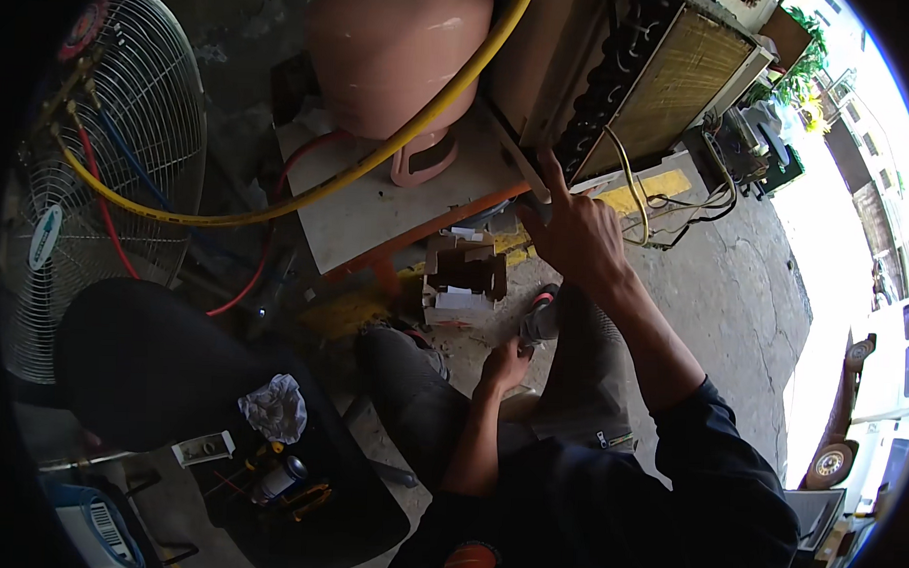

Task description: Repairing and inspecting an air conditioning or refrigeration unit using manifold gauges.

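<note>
My right hand (581, 233) reaches forward, its index finger stretched out and its thumb apart, with nothing seen in it. The fingertip is at the lower corner of an air-conditioner unit (542, 62), beside the dark bent tubes (592, 119) at the end of its finned coil (671, 91); I cannot tell whether it touches. Loose cables (633, 190) hang by the coil. My left hand (507, 366) rests low between my knees, fingers curled closed; anything inside them is hidden. An open cardboard box (462, 284) sits on the floor ahead of it.
A pink gas cylinder (398, 52) stands upside down on a board (337, 215). A yellow hose (277, 213) arches across, near a red hose (257, 277). At left are a fan (146, 83) and a black chair (338, 480) holding tools, a can (280, 478) and crumpled plastic (275, 408).
</note>
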`<act>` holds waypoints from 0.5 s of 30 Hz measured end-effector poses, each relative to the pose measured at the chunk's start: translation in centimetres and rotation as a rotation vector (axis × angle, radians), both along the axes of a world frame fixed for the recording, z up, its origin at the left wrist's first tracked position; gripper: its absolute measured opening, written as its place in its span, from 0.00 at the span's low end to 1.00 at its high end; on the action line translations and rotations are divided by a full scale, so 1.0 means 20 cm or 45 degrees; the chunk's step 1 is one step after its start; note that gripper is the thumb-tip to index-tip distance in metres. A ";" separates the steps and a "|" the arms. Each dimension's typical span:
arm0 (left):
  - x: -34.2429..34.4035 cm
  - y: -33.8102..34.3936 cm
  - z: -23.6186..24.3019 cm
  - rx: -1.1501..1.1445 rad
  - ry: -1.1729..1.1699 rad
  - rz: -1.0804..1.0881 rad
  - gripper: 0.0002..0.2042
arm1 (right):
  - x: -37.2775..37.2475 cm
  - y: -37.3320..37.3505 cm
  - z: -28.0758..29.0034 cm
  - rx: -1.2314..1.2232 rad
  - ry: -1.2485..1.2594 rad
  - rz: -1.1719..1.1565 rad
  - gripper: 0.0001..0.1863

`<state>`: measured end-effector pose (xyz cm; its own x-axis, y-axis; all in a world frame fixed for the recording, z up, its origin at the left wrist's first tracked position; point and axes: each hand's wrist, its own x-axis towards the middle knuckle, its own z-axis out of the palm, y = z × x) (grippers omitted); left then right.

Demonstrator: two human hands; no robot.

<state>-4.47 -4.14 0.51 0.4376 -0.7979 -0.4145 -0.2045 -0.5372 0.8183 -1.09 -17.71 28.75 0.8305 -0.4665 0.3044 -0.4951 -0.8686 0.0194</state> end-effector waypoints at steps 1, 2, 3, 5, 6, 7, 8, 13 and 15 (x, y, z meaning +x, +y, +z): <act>0.00 -0.01 -0.01 -0.004 0.007 0.008 0.17 | 0.00 0.00 0.00 -0.011 0.010 -0.013 0.34; 0.00 0.01 -0.01 -0.009 -0.005 0.018 0.17 | 0.01 0.01 0.00 -0.015 -0.002 -0.003 0.34; 0.00 0.02 0.00 0.012 -0.003 0.023 0.17 | 0.01 0.01 0.01 0.015 0.016 -0.007 0.35; -0.01 0.01 0.02 0.042 0.004 0.006 0.17 | 0.00 0.00 0.02 0.065 0.053 -0.043 0.36; -0.01 0.01 0.03 0.057 0.007 -0.003 0.17 | 0.00 -0.01 0.02 0.091 0.070 -0.060 0.37; -0.01 0.01 0.04 0.050 -0.006 -0.004 0.17 | -0.01 -0.01 0.02 0.084 0.058 -0.061 0.37; -0.01 0.01 0.04 0.046 0.000 -0.010 0.17 | -0.02 -0.02 0.01 0.069 0.036 -0.024 0.36; 0.00 0.02 0.06 0.053 0.005 -0.035 0.18 | -0.03 -0.03 0.03 0.029 -0.036 0.076 0.33; -0.01 0.02 0.06 0.091 0.007 -0.046 0.19 | -0.02 -0.02 0.04 0.050 -0.025 0.050 0.28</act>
